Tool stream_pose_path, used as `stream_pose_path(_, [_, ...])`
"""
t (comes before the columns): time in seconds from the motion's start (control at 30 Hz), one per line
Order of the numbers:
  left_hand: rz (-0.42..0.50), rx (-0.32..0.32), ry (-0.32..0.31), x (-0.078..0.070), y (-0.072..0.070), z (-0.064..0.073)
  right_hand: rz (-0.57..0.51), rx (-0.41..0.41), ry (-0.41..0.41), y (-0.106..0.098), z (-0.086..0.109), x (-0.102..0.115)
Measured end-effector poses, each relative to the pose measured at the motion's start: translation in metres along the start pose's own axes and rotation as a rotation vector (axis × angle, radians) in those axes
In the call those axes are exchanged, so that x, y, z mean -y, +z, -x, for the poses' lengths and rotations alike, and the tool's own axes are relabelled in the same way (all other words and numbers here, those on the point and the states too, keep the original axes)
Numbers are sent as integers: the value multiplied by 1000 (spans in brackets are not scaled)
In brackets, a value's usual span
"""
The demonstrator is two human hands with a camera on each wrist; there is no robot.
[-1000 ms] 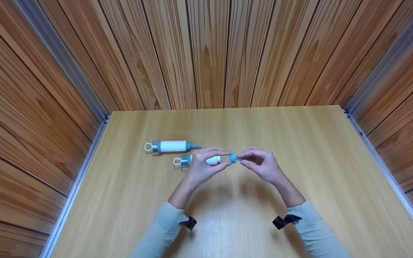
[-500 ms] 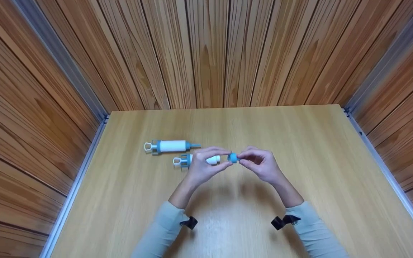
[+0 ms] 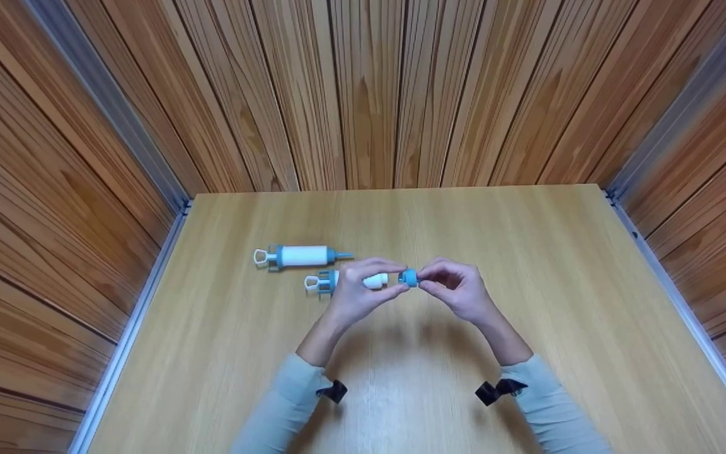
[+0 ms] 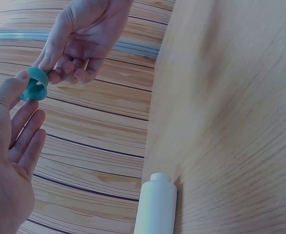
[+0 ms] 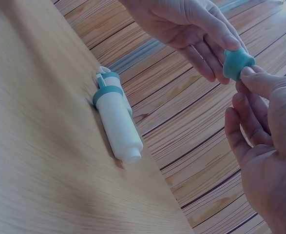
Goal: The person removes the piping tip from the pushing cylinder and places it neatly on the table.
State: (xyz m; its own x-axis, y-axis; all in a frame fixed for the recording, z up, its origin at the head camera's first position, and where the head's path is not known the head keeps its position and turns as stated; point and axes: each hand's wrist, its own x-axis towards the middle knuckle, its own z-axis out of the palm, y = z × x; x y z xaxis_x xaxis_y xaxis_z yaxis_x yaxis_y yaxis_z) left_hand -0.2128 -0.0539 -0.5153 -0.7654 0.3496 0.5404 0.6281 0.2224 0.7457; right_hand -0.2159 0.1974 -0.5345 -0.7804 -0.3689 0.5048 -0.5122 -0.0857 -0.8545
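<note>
A small blue cap [image 3: 408, 277], hollow with an open end, is held between both hands above the table. My left hand [image 3: 362, 284] pinches its wide rim between thumb and fingertip, as the left wrist view shows. From the other side, my right hand [image 3: 456, 287] pinches its narrow end with thumb and forefinger. Under the left hand lies a white syringe-like barrel [image 5: 117, 124] with a blue collar and a white pull handle [image 3: 311, 284]. Its far end is a bare white neck [image 4: 160, 177]. The left hand hides part of this barrel in the head view.
Behind the first barrel lies a similar white syringe-like pump [image 3: 304, 256] with a blue nozzle on its right end. Both rest on the light wooden table [image 3: 558, 284]. Wood-panelled walls [image 3: 369, 94] and metal corner rails [image 3: 130, 340] enclose the table.
The blue cap has turned a little, so its hollow end shows more to the head camera. My right hand has shifted slightly left. The barrels lie where they were.
</note>
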Motion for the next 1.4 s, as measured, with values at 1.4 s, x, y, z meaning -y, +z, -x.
stream_pose_path(1.4, [27,0,-11,-5,1,-4,18,-9,-8,0,0,2])
